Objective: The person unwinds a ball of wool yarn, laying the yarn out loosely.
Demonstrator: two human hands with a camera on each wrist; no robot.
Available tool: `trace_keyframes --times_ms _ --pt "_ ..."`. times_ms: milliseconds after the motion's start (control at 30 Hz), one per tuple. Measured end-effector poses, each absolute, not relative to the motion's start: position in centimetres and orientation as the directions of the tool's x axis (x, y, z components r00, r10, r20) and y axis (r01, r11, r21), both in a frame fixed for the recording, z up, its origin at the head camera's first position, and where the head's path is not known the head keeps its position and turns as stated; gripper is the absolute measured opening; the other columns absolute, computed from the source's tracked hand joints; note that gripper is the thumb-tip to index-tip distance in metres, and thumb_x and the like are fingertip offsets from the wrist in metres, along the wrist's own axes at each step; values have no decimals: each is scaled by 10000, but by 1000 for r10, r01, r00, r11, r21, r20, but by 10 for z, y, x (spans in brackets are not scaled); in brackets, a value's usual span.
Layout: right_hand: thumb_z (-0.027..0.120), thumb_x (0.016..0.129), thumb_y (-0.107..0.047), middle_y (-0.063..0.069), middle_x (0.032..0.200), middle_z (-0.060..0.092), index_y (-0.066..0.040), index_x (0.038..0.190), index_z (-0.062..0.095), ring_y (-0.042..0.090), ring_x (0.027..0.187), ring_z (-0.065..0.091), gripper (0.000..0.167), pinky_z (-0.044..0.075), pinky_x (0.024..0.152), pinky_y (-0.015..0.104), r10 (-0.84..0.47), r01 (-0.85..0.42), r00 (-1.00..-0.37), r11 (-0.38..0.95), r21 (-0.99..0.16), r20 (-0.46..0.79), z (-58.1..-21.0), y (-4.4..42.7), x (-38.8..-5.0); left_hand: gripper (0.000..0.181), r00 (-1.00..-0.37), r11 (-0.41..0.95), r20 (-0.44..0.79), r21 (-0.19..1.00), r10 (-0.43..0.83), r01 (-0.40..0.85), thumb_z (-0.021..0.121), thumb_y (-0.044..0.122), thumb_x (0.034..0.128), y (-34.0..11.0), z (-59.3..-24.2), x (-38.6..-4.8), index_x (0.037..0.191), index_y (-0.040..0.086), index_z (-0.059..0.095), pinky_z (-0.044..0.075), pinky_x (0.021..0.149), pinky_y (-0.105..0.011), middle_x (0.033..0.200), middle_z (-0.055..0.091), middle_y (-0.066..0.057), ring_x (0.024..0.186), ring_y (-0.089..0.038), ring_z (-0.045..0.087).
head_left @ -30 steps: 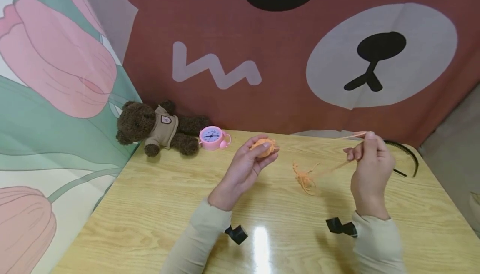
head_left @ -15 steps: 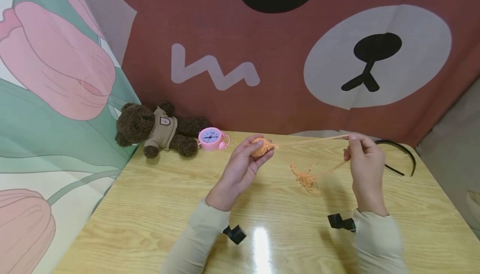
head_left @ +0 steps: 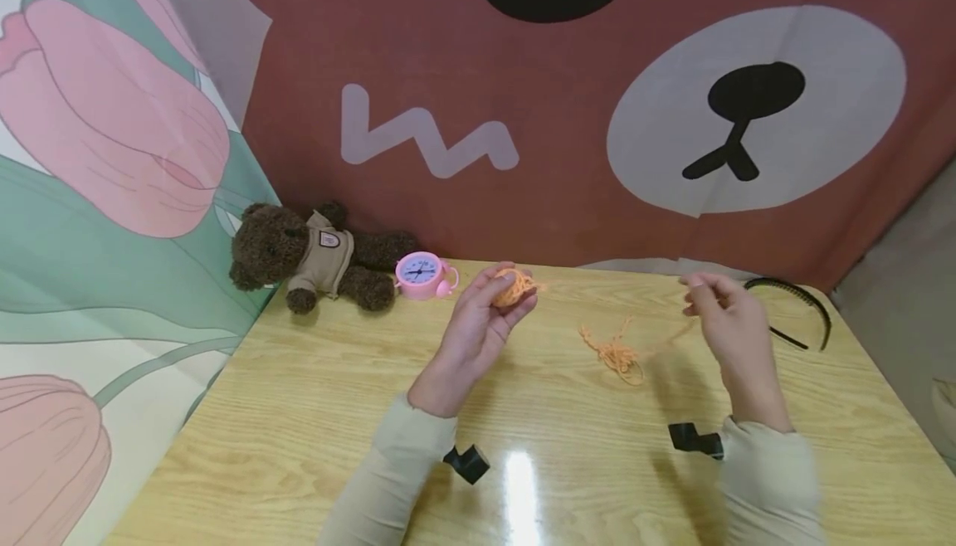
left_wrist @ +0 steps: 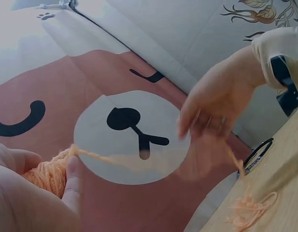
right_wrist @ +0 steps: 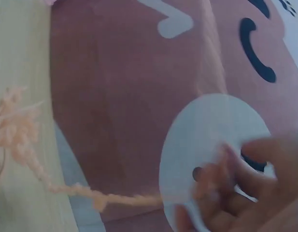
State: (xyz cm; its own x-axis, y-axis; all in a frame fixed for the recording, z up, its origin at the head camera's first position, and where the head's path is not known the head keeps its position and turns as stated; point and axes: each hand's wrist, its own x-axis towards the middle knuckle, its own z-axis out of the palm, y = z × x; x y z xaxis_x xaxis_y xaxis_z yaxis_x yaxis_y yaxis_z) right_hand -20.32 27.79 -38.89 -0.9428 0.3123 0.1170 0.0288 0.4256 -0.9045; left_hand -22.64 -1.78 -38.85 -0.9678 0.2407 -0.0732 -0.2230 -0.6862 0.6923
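A small ball of orange yarn (head_left: 512, 289) sits in my left hand (head_left: 478, 322), gripped between thumb and fingers above the table. In the left wrist view the wound yarn ball (left_wrist: 49, 175) has a strand leading from its tip toward the other hand, blurred along its length. My right hand (head_left: 735, 330) is raised to the right, fingers bent around the yarn strand (right_wrist: 124, 198). That strand runs down to a loose tangle of orange yarn (head_left: 618, 357) on the table between the hands. Motion blurs the right fingers in the right wrist view.
A brown teddy bear (head_left: 321, 255) in a beige shirt lies at the table's back left, beside a pink alarm clock (head_left: 421, 274). At the back right, behind the right hand, lies a black headband (head_left: 807, 301). A printed cloth (head_left: 553, 197) hangs behind the wooden table (head_left: 582, 463).
The strand between my hands, taut half a second ago, now shows only as a faint blur. My right hand has shifted left overall and turned; my left hand has moved slightly left with the ball.
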Motion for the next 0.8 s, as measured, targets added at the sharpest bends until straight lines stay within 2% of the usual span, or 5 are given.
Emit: trace_keyframes --times_ms 133,300,433,667,800 --pt "414 1062 -525 141 1235 681 -138 1404 580 265 1063 687 542 557 757 341 8 -61 -996 675 -735 90 -395 257 -205 102 -958 -658 -68 713 280 -243 510 65 1037 -13 -391 -224 1132 89 536 613 824 -218 1161 605 -103 947 -166 668" --pt "424 1084 -452 154 1360 647 -139 1466 531 350 1246 625 505 558 981 555 -228 -190 -971 573 -797 68 -401 220 -203 144 -945 -619 -69 739 321 -264 528 41 1025 -8 -392 -221 1161 87 539 609 874 -228 1165 611 -93 984 -147 668" --pt "485 1071 -423 121 1391 635 -96 1467 525 323 1281 611 515 527 1059 543 -349 -209 -937 494 -844 28 -402 199 -199 231 -939 -606 -74 746 336 -276 546 19 1016 -8 -392 -220 1240 63 512 603 908 -227 1223 597 -106 1023 -131 660" --pt "534 1059 -381 68 882 683 -99 1110 736 227 802 650 350 580 760 357 -330 -217 -942 458 -862 62 -395 200 -193 316 -944 -614 -63 745 323 -260 554 -58 983 -9 -391 -220 1269 63 495 597 933 -236 1236 596 -126 979 -124 686" --pt "494 1077 -368 51 730 586 -53 1049 720 208 762 644 388 580 779 266 -176 -243 -967 406 -881 186 -387 218 -192 384 -950 -628 -66 736 306 -253 550 -107 957 -11 -391 -222 1297 56 475 609 888 -220 1237 587 -144 914 -125 707"
